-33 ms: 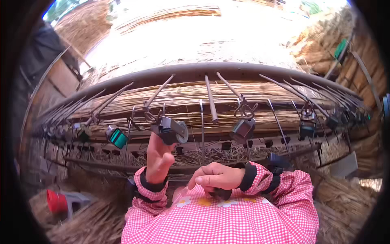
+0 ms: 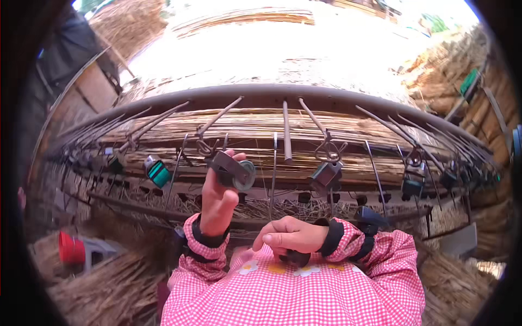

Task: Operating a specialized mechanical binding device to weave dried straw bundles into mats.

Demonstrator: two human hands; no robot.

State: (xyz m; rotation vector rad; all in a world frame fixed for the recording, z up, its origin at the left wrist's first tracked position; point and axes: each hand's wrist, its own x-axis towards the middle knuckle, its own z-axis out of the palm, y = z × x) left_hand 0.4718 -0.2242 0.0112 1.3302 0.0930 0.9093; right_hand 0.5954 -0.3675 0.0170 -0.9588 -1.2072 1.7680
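My left hand reaches up to a metal spool holder hanging at the rack's middle left. Its fingers curl behind the holder, tips showing above it, and the thumb stands apart below. A round grey-green spool sits on the holder's side. My right hand rests before my checked pink clothing, fingers bent downward. Under that palm shows a dark rounded thing, too covered to name. Another metal holder hangs from a looped hook to the right, and one with green thread to the left.
A long curved metal bar with several rods spans the view. Behind and below it lie straw or reed stalks. A red container is at lower left, straw bundles at right. Loose straw covers the ground.
My left hand's fingertips now show above the spool holder, which has lifted and tilted slightly. The whole view has shifted a little; my right hand keeps its pose.
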